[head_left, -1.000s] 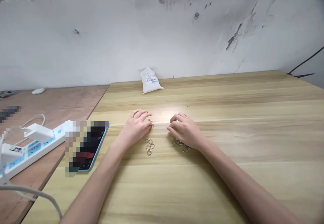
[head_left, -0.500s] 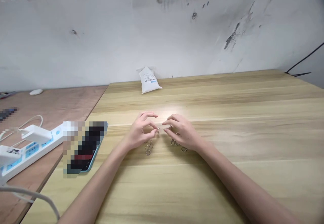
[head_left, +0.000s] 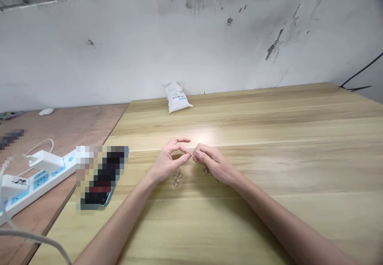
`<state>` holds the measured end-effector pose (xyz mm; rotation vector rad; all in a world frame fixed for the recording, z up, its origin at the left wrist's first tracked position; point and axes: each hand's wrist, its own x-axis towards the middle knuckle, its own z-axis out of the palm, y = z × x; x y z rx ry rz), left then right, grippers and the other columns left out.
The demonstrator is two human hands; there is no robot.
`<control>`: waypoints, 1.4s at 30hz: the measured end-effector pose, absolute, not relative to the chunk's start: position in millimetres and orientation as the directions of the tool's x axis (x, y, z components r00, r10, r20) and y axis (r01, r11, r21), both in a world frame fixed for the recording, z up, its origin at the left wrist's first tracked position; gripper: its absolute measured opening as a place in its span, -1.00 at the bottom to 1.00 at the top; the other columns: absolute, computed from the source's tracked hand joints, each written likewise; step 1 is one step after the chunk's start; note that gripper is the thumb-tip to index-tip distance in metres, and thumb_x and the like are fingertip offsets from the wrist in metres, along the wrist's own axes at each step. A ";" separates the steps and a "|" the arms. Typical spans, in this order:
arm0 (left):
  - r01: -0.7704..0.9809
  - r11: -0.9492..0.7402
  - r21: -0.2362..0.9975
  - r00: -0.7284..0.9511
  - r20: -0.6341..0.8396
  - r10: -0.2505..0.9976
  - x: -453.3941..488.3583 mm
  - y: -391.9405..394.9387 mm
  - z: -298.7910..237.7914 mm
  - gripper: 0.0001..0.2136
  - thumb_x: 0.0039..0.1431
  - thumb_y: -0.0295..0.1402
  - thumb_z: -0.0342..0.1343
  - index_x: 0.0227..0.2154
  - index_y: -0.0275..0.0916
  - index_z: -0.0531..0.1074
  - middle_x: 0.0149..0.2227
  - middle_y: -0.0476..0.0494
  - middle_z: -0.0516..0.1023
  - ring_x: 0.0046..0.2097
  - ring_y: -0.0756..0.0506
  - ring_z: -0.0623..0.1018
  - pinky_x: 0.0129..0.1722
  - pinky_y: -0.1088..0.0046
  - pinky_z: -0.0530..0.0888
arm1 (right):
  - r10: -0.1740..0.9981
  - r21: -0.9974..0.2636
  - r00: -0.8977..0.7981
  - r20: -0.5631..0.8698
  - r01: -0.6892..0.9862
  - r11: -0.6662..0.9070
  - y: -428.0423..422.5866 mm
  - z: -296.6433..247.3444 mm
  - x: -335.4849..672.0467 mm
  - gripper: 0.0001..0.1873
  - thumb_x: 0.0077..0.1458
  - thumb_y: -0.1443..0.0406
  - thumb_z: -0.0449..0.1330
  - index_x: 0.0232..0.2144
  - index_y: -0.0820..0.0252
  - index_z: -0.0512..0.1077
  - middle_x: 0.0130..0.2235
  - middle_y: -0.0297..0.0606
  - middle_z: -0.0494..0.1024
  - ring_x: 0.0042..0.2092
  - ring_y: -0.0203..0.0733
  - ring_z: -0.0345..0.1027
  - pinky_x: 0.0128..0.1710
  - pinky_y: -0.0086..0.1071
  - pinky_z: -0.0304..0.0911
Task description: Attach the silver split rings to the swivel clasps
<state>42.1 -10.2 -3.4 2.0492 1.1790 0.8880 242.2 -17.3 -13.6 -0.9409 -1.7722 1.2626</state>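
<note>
Silver glints where my left hand, upper fingers loosely extended, and curled right hand both pinch one small ring.

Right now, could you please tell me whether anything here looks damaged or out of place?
Yes: the whitish wall behind the wood-grain table looks damaged, with dark scars at upper right. Nothing odd shows among the small silver metal rings.

"What are we seeing of the left forearm and right forearm?"
"We are seeing both going bare, tapering toward narrow wrists."
"And the left hand and right hand?"
"We are finding both bare, with slender fingers."
</note>
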 end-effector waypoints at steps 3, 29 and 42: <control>0.589 -0.627 0.510 0.410 0.480 0.776 43.5 -13.7 -1.6 -0.91 0.22 -0.39 0.13 -0.32 -0.14 0.53 0.05 -0.16 0.48 0.17 -0.17 0.39 0.16 0.12 0.38 | 0.885 -0.990 -0.462 -0.054 0.143 0.015 -16.6 -13.4 244.0 -0.67 0.23 0.17 0.01 -0.52 0.17 0.32 -0.58 -0.46 0.18 -0.55 -0.37 0.05 -0.50 -0.45 0.07; 0.729 -0.685 0.014 0.485 0.695 0.531 43.7 -18.1 2.3 -0.92 0.14 -0.43 0.18 -0.41 -0.11 0.53 0.11 -0.11 0.48 0.20 -0.27 0.37 0.03 0.14 0.37 | 0.857 -0.909 -0.512 0.059 0.328 0.259 -22.1 -3.6 250.4 -0.63 0.31 0.07 -0.01 -0.37 0.18 0.41 -0.50 -0.37 0.36 -0.49 -0.32 0.19 -0.48 -0.43 0.11; 0.757 -0.627 0.184 0.429 0.584 0.689 46.8 -19.2 4.2 -0.89 0.15 -0.43 0.15 -0.42 -0.13 0.54 0.21 -0.12 0.36 0.30 -0.31 0.20 0.16 0.00 0.24 | 0.493 -0.005 -0.413 0.766 0.763 0.647 -11.5 -10.8 256.2 -0.83 0.18 0.42 0.18 -0.32 0.06 0.54 0.05 -0.15 0.51 0.17 0.01 0.25 0.22 0.06 0.05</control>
